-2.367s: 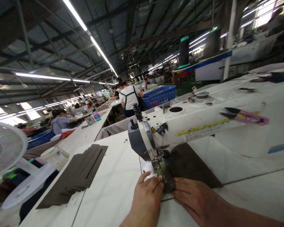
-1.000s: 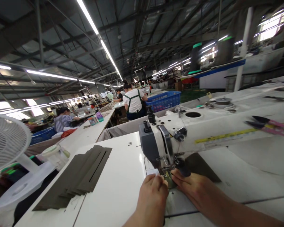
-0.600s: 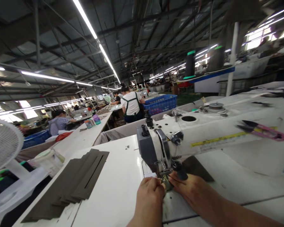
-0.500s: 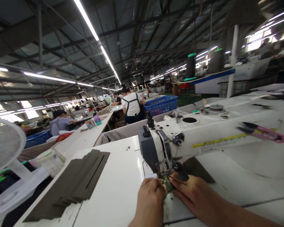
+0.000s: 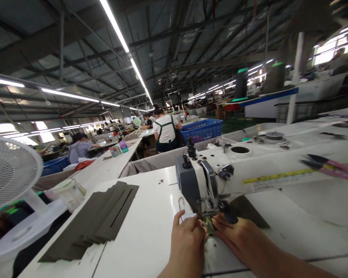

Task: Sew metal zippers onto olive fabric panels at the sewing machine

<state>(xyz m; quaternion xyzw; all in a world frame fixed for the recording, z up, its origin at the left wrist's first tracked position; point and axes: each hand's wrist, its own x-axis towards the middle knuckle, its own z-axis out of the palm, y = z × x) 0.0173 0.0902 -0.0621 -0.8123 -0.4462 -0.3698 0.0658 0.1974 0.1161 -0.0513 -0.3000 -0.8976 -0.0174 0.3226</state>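
Observation:
A white sewing machine (image 5: 208,185) stands over the table, its needle area partly hidden by its head and my fingers. At the presser foot my left hand (image 5: 188,237) is closed, fingers curled at the left edge of a small olive fabric piece (image 5: 210,227), one finger raised. On the other side, my right hand (image 5: 240,235) presses its fingers together on the same fabric beside the needle. A dark olive fabric panel (image 5: 251,210) lies on the machine bed behind my right hand. White material (image 5: 188,217) shows just beyond my left fingers.
A stack of dark olive panels (image 5: 95,220) lies on the table at left, near a white fan (image 5: 14,177) and a plastic jug (image 5: 71,193). Pink-handled thread snips (image 5: 330,168) rest on the machine arm. Co-workers sit farther off, near a blue crate (image 5: 201,129).
The view has shifted, so everything appears farther right. A finger of my left hand has lifted away from the others. My right hand stays beside the needle.

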